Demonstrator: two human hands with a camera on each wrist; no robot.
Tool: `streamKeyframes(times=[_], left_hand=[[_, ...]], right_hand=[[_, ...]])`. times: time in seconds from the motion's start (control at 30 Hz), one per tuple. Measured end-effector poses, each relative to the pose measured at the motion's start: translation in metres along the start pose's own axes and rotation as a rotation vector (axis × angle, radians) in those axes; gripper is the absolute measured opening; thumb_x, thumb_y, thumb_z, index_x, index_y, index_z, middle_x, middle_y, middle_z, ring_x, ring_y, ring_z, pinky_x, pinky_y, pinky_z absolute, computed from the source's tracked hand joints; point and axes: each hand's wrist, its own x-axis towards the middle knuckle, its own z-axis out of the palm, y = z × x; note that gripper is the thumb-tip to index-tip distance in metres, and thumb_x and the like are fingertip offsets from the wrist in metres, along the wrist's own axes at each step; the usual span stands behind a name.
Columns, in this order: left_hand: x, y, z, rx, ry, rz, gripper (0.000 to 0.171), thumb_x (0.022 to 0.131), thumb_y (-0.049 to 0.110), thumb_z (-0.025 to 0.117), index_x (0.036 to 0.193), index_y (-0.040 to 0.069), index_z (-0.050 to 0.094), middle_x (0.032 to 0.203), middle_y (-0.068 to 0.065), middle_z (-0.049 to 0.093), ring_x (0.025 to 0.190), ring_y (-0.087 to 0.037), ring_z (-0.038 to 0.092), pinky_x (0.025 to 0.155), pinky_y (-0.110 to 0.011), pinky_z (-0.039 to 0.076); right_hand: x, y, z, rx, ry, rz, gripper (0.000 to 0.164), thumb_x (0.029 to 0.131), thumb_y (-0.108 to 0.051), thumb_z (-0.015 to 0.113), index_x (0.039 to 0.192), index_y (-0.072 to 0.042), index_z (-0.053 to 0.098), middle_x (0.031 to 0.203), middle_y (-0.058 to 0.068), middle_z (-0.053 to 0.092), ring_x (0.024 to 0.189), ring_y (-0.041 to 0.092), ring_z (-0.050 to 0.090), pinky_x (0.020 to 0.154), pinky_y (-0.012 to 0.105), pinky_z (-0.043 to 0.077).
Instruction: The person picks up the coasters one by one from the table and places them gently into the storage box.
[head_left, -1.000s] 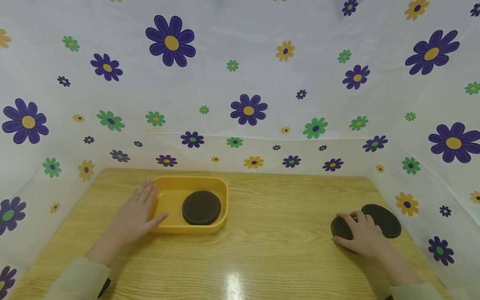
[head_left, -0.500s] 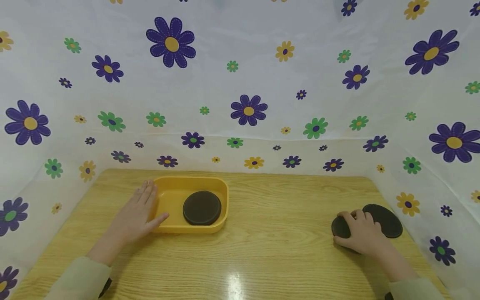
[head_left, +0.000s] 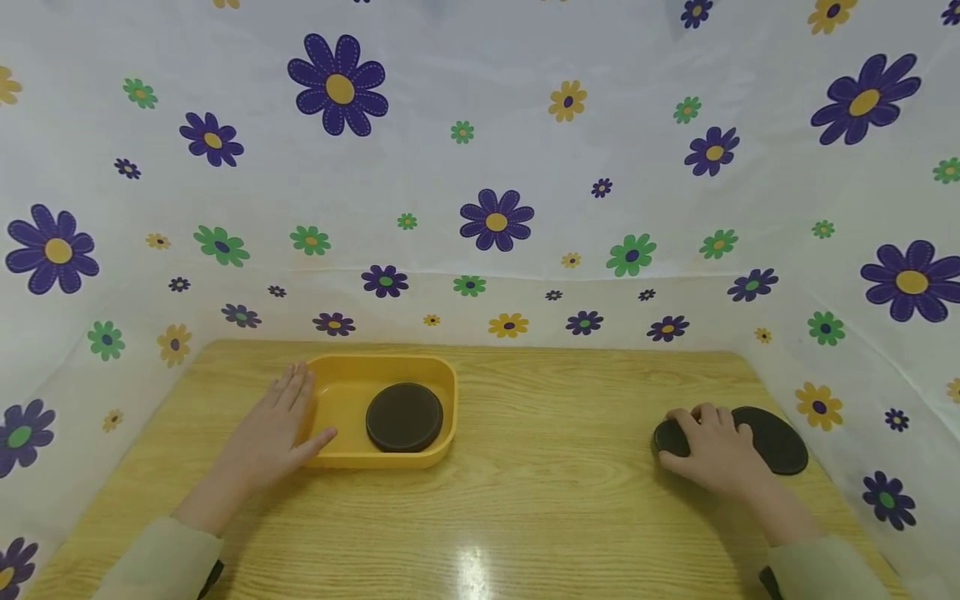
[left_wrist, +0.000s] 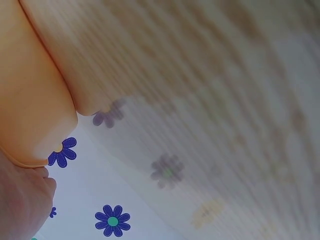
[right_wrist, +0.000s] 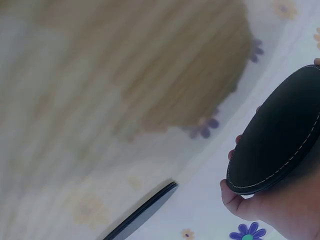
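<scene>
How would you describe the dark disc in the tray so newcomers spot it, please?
On the wooden table, find the yellow tray that the left hand touches. Toward the tray's right side lies the round dark disc. It alone is in the tray; the right hand holds a second disc, with a third disc on the table.

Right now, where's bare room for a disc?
Bare table runs between the yellow tray and the right hand, and between the sleeves. The tray is bare left of its black disc. Crowded: tray's left wall, at the left hand, and where the right hand grips one disc near another disc.
</scene>
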Motion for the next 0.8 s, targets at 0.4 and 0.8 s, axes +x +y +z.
streamKeyframes(times=[0.4, 0.8], left_hand=[[0.001, -0.002, 0.001, 0.012, 0.004, 0.000, 0.098, 0.105, 0.058, 0.053, 0.163, -0.013, 0.020, 0.175, -0.031, 0.012, 0.162, -0.052, 0.016, 0.137, -0.053, 0.012], [0.000, 0.001, 0.000, 0.000, 0.002, -0.012, 0.097, 0.106, 0.057, 0.053, 0.164, -0.013, 0.020, 0.175, -0.031, 0.012, 0.163, -0.051, 0.015, 0.136, -0.054, 0.013]], right_hand=[[0.028, -0.039, -0.004, 0.044, 0.059, -0.068, 0.063, 0.089, -0.048, 0.070, 0.138, -0.010, 0.062, 0.129, 0.029, 0.057, 0.119, 0.050, 0.054, 0.082, 0.065, 0.045], [0.054, -0.084, -0.008, 0.087, 0.080, -0.144, 0.065, 0.087, -0.048, 0.069, 0.142, -0.013, 0.061, 0.134, 0.026, 0.055, 0.124, 0.047, 0.051, 0.092, 0.067, 0.044]])
